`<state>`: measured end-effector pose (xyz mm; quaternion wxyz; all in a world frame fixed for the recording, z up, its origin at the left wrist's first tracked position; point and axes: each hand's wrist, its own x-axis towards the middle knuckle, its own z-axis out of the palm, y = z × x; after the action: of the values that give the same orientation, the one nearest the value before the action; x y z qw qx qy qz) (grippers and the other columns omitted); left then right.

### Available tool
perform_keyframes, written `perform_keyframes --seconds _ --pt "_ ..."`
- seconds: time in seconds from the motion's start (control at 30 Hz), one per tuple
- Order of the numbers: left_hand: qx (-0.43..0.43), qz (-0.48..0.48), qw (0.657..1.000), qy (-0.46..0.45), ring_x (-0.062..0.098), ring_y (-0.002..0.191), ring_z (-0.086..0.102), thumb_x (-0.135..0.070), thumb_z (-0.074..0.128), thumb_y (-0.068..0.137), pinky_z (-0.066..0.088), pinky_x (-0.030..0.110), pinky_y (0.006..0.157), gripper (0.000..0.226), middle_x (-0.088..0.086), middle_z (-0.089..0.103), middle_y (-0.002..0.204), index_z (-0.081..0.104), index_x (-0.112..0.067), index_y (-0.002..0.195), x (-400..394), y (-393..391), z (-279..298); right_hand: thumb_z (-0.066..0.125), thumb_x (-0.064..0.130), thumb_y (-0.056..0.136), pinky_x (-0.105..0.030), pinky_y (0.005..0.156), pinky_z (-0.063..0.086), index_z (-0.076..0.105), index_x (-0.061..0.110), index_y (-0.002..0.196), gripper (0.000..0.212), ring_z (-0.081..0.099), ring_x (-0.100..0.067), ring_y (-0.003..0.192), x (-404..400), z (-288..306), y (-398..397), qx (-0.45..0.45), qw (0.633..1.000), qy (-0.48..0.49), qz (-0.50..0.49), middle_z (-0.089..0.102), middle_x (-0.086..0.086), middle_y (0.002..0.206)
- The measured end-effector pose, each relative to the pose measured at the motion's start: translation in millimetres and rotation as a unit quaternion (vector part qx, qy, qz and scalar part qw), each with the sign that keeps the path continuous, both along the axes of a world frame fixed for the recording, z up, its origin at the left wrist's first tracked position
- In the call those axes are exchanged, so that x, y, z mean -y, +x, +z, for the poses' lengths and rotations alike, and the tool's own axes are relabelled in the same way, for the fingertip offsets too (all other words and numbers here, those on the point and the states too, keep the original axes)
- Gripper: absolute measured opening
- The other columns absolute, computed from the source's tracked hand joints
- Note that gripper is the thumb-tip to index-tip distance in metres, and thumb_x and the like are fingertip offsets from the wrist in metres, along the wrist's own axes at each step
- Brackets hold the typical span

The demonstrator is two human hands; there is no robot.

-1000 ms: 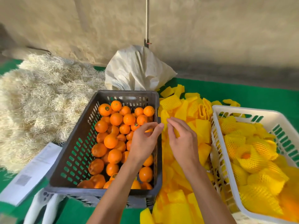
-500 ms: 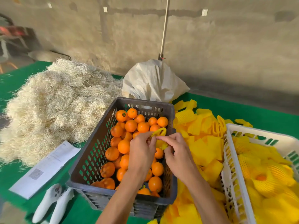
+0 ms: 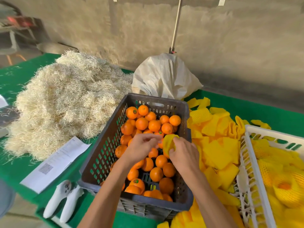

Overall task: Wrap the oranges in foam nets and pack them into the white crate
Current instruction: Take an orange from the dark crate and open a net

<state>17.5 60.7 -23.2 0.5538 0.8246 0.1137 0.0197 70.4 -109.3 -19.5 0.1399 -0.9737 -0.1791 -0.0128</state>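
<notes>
A green table covering (image 3: 263, 111) carries all items. A large heap of pale straw-like fibre (image 3: 65, 102) occupies the far left; behind the dark crate stands a white sack (image 3: 164, 76), with a thin pole (image 3: 176, 25) rising above it against the wall. The dark slotted crate (image 3: 102, 150), centre, holds loose bare oranges (image 3: 141, 123). To its right lies a pile of flat yellow foam nets (image 3: 215, 150), filling the space between the two crates. The white crate (image 3: 250, 186), at the right edge, contains oranges already sleeved in yellow netting. A printed paper sheet (image 3: 56, 163) lies left of the dark crate; two white handheld controllers (image 3: 64, 199) rest near its front corner.

Both forearms reach forward over the dark crate, hiding some of the oranges. The right hand (image 3: 184, 153) grips a single foam net (image 3: 170, 143) above the fruit, fingers curled round it. The left hand (image 3: 141, 147), just beside it, has its fingers bent toward the net's mouth; whether they pinch the net or an orange cannot be told.
</notes>
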Motion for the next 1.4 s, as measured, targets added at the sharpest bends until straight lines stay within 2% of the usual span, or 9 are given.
perform_keyframes --seconds 0.17,0.37,0.5,0.63,0.8,0.93,1.2,1.33,1.4 --pt "-0.279 0.060 0.915 0.286 0.042 0.130 0.050 -0.035 0.056 0.102 0.048 0.047 0.104 0.051 0.024 0.039 0.150 0.043 -0.005 0.141 -40.9 41.3 -33.6 0.058 0.037 0.091 -0.037 0.090 0.039 0.069 0.020 0.105 0.025 0.064 -0.022 0.095 -11.9 -15.4 7.6 0.016 0.999 -0.016 0.023 0.069 0.001 0.102" --pt "-0.300 0.065 0.885 0.349 0.035 0.118 0.059 -0.031 0.075 0.090 0.057 0.043 0.093 0.052 0.018 0.044 0.141 0.049 -0.010 0.131 -52.4 62.2 -57.1 0.066 0.031 0.091 -0.039 0.092 0.044 0.061 0.013 0.117 0.032 0.065 -0.027 0.093 -14.8 -23.5 12.1 0.020 0.999 0.010 0.049 0.070 -0.004 0.098" --pt "-0.242 0.108 0.924 0.275 0.028 0.087 0.065 -0.038 0.082 0.073 0.052 0.035 0.065 0.041 0.011 0.059 0.105 0.055 -0.012 0.090 -53.8 64.6 -45.5 0.071 0.029 0.088 -0.040 0.092 0.047 0.028 0.011 0.150 0.078 0.066 -0.029 0.091 -14.5 -26.9 13.4 0.022 0.997 -0.027 0.065 0.071 -0.006 0.100" --pt "-0.106 0.127 0.985 0.044 0.012 0.057 0.052 -0.058 0.086 0.060 0.036 0.025 0.049 0.052 -0.006 0.054 0.063 0.052 -0.020 0.064 -45.0 46.9 -4.5 0.074 0.046 0.080 -0.043 0.099 0.041 0.022 0.009 0.152 0.097 0.065 -0.030 0.103 -12.0 -22.7 19.7 0.043 0.994 -0.083 0.065 0.064 -0.007 0.120" --pt "-0.111 -0.039 0.950 -0.288 0.017 0.117 0.070 -0.068 0.089 0.063 0.057 0.041 0.096 0.072 -0.006 0.075 0.124 0.073 -0.032 0.123 -9.8 7.8 23.9 0.067 0.063 0.075 -0.043 0.101 0.035 0.022 0.015 0.151 0.101 0.058 -0.030 0.111 -2.1 -10.0 23.5 0.017 0.994 -0.074 0.080 0.053 -0.008 0.129" --pt "-0.122 -0.095 0.942 -0.297 0.013 0.123 0.067 -0.070 0.086 0.067 0.050 0.035 0.100 0.057 -0.013 0.072 0.129 0.076 -0.044 0.117 12.9 1.3 22.1 0.069 0.061 0.078 -0.044 0.116 0.027 0.015 0.019 0.158 0.105 0.049 -0.031 0.133 14.0 -0.6 16.0 -0.093 0.991 0.003 0.092 0.049 -0.006 0.143" --pt "-0.099 -0.060 0.941 -0.318 0.018 0.113 0.072 -0.066 0.087 0.063 0.053 0.038 0.094 0.080 -0.007 0.076 0.120 0.059 -0.030 0.129 21.9 2.7 8.3 0.078 0.035 0.076 -0.052 0.076 0.057 0.032 0.035 0.129 0.070 0.068 -0.026 0.084 35.8 15.7 1.5 -0.219 0.952 0.179 0.121 0.065 -0.003 0.098" --pt "-0.062 0.023 0.968 -0.243 0.021 0.105 0.075 -0.059 0.085 0.063 0.059 0.044 0.095 0.065 -0.001 0.080 0.108 0.073 -0.014 0.109 26.2 0.7 16.3 0.070 0.032 0.087 -0.051 0.079 0.057 0.022 0.035 0.149 0.079 0.067 -0.022 0.088 46.6 16.9 2.2 -0.212 0.958 0.163 0.100 0.063 0.000 0.110" --pt "-0.027 0.048 0.990 -0.127 0.018 0.079 0.071 -0.056 0.083 0.066 0.060 0.041 0.073 0.059 0.000 0.076 0.083 0.072 -0.002 0.086 39.8 -0.5 22.5 0.065 0.031 0.090 -0.042 0.061 0.051 0.014 0.033 0.151 0.081 0.062 -0.019 0.076 46.7 16.1 -2.0 -0.154 0.978 0.102 0.094 0.061 -0.001 0.094"
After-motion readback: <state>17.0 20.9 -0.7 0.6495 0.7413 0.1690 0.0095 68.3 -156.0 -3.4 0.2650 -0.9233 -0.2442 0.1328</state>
